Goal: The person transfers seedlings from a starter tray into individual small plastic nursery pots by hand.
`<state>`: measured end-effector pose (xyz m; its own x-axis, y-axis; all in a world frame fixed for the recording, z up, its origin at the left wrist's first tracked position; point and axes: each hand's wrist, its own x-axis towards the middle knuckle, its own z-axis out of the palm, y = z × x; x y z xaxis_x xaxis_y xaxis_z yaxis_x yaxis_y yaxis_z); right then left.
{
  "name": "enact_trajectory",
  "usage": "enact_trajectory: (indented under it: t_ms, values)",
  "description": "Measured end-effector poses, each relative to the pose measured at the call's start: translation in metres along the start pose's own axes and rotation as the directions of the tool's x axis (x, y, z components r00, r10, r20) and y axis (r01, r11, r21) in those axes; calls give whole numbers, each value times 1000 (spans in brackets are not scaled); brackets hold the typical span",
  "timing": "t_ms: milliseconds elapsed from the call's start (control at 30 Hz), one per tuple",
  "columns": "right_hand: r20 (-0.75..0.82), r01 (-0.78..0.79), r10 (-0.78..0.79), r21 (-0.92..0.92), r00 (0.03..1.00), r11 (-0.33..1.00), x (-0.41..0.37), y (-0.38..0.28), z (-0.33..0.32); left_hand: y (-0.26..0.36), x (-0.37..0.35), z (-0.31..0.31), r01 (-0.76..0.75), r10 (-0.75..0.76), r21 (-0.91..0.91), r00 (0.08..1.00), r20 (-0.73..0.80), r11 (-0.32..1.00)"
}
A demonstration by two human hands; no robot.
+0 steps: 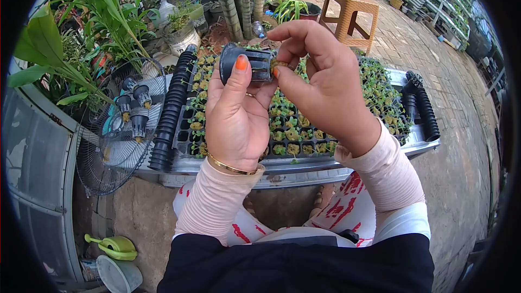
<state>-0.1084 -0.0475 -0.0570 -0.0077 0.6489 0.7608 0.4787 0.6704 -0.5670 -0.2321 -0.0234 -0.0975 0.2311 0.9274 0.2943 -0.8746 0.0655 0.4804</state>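
Note:
My left hand [237, 116] is wrapped round a black net pot [255, 65] that lies on its side, rim to the left, slotted body to the right. Its thumb presses on the pot's upper wall. At the pot's narrow end, my right hand [325, 76] pinches a yellowish-brown fibrous piece [281, 66] between thumb and fingers; it looks like growing medium, partly hidden by the fingertips. Beneath both hands stand black seedling trays [293, 135] with small green seedlings in yellowish-brown plugs.
Stacked black net pots [169, 108] lie along the trays' left side, and another stack [427, 111] on the right. Several filled net pots [139, 122] rest on a wire fan guard [89, 157]. A brown stool [353, 8] stands behind; a green watering can [116, 247] is at lower left.

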Motion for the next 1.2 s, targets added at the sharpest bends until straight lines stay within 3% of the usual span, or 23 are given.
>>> enact_trajectory:
  t_ms: [67, 267, 300, 367, 400, 467, 567, 700, 767, 800, 867, 900, 967, 1000, 1033, 1100, 1200]
  values:
    - [19, 226, -227, -196, 974, 954, 0, 2, 1, 0, 0, 0, 7, -7, 0, 1000, -16, 1000]
    - [116, 419, -403, -278, 908, 864, 0, 6, -4, 1, 0, -2, 55, -55, -24, 998, -27, 998]
    - [115, 418, -402, -280, 908, 864, -1, 2, -7, 3, 1, 0, 55, -55, -15, 998, -6, 998]
    - [133, 134, -126, -50, 983, 990, -4, -7, -14, 4, 1, 0, 53, -53, -5, 998, 14, 999]
    - [133, 133, -126, -48, 983, 990, -4, -2, -11, 4, 0, -2, 38, -38, -4, 998, 43, 999]
    - [-43, 136, -130, 184, 991, 973, -4, 11, -3, 3, -1, -3, 24, -24, -4, 997, 72, 1000]
    - [-2, 36, -36, 153, 999, 988, -4, 6, -5, 1, 0, -1, 25, -26, 14, 997, 78, 1000]
    - [2, 45, -46, 165, 999, 985, -3, 3, -5, 3, 0, 1, 61, -62, 6, 998, 29, 998]
    - [44, 118, -116, -66, 992, 991, -4, -5, -7, 4, 0, 0, 72, -73, 8, 997, 30, 997]
    - [44, 115, -113, -65, 993, 991, -3, 0, -5, 4, 0, -1, 69, -69, 3, 997, 31, 998]
    - [46, 416, -420, -264, 906, 870, -3, 15, -1, 6, 2, -3, 71, -71, 0, 997, 26, 997]
    - [45, 412, -416, -261, 908, 873, -4, 11, -3, 7, 3, -4, 75, -75, 3, 996, 47, 997]
    - [93, 135, -132, -27, 987, 991, -7, 0, -8, 9, 3, -5, 79, -79, 9, 995, 60, 997]
    - [46, 163, -169, 113, 984, 980, -5, 8, -3, 9, 2, -4, 60, -60, 14, 997, 51, 998]
    - [49, 158, -165, 119, 985, 980, -7, 8, -4, 9, 1, -2, 41, -42, 18, 998, 42, 999]
    - [69, -115, 101, 257, 993, 960, -7, 1, -8, 9, 1, -1, 38, -40, 38, 998, 44, 999]
    - [81, -192, 176, 289, 981, 938, -6, -1, -7, 8, 0, -1, 34, -38, 51, 997, 73, 998]
